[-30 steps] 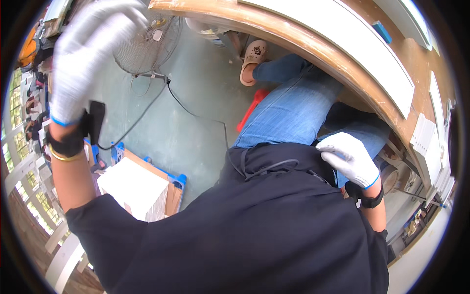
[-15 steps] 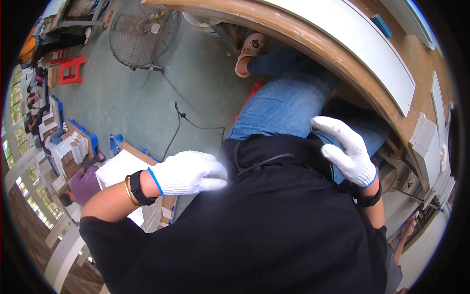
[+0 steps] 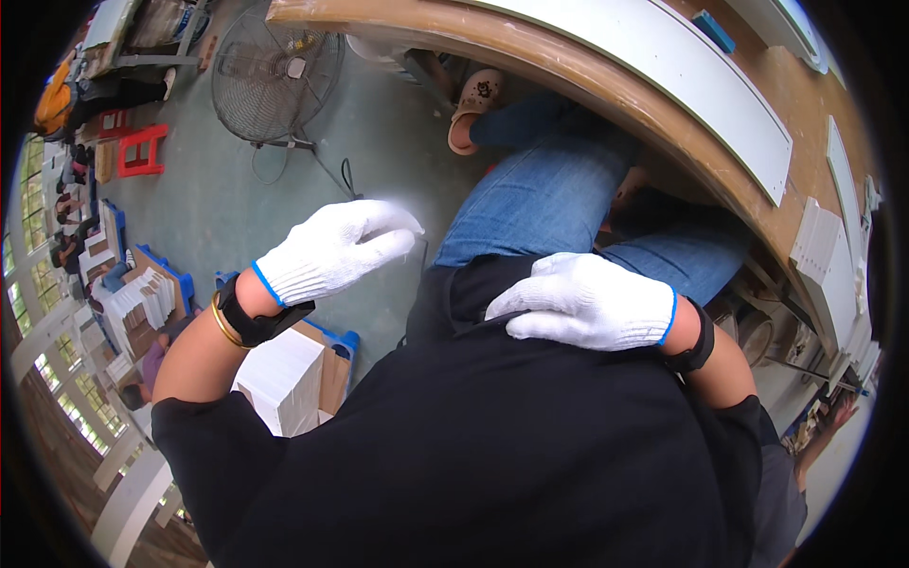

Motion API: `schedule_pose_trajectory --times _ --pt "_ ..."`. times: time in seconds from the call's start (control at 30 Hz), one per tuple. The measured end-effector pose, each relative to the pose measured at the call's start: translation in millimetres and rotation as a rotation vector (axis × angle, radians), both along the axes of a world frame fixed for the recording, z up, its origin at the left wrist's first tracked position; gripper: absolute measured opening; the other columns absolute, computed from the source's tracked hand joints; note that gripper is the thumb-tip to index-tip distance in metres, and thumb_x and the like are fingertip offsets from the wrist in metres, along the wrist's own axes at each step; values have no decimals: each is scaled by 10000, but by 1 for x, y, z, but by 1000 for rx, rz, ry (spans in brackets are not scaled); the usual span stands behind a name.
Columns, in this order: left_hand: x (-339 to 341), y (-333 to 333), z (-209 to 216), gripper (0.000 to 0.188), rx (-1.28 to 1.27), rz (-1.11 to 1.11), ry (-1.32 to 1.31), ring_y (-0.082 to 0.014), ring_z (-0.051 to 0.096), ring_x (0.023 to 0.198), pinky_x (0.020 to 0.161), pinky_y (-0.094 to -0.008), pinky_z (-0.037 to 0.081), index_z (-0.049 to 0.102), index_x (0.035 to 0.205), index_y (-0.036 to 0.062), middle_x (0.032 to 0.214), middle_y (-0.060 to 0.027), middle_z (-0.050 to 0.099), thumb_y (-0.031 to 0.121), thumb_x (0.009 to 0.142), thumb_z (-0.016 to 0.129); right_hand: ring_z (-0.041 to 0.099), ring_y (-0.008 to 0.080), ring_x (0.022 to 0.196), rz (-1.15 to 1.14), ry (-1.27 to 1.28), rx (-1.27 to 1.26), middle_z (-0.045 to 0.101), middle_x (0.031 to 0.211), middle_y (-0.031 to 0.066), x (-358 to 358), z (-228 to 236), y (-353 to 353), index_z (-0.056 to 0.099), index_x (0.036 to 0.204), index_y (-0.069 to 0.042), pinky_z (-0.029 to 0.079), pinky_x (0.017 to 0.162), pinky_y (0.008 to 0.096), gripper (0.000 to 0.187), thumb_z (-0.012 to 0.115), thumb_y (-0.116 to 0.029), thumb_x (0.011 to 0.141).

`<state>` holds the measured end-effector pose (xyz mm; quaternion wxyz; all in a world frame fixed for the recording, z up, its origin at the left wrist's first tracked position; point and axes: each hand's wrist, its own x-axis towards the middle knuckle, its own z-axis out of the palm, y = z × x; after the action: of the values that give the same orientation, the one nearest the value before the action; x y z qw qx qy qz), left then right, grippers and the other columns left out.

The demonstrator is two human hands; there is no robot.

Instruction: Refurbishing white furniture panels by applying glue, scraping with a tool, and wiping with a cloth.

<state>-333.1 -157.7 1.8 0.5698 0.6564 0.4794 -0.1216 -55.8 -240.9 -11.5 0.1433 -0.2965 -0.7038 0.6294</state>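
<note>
White knit gloves with blue cuffs cover both of my hands. My left hand (image 3: 331, 248) hangs in the air left of my lap, fingers stretched out, with a small gap between thumb and fingers and nothing visible in it. My right hand (image 3: 589, 301) lies at the lower front of my black shirt (image 3: 492, 435), fingers extended and slightly apart, touching the cloth. No held object shows there. Beneath are my blue jeans (image 3: 544, 185). A black band sits on each wrist, with a gold bangle (image 3: 225, 320) on the left.
A wooden workbench (image 3: 587, 99) curves across the upper right, bearing a long white panel (image 3: 701, 80) and a blue block (image 3: 713, 31). A floor fan (image 3: 275, 80) and red stool (image 3: 142, 150) stand upper left. White stacked boards (image 3: 284, 379) are at left. Other people are nearby.
My left hand has risen and moved left, away from my waist. The right hand has come down and left from above my thigh onto the shirt front.
</note>
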Motion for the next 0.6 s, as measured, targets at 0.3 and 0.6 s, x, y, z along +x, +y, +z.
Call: schedule_pose_trajectory --times 0.3,0.6 --pt "-12 -1 -5 233 -33 47 -17 -84 566 830 773 -243 470 649 1082 22 896 -24 641 183 933 572 607 111 741 -162 35 -577 664 902 71 5 2 2 635 1100 -7 498 733 265 279 570 -226 941" --pt "-24 -1 -13 233 -74 161 -61 -83 565 855 798 -235 461 645 1084 9 937 -27 650 176 940 568 563 71 652 -277 51 -919 641 753 47 0 -1 11 637 1033 44 473 635 223 264 574 -192 932"
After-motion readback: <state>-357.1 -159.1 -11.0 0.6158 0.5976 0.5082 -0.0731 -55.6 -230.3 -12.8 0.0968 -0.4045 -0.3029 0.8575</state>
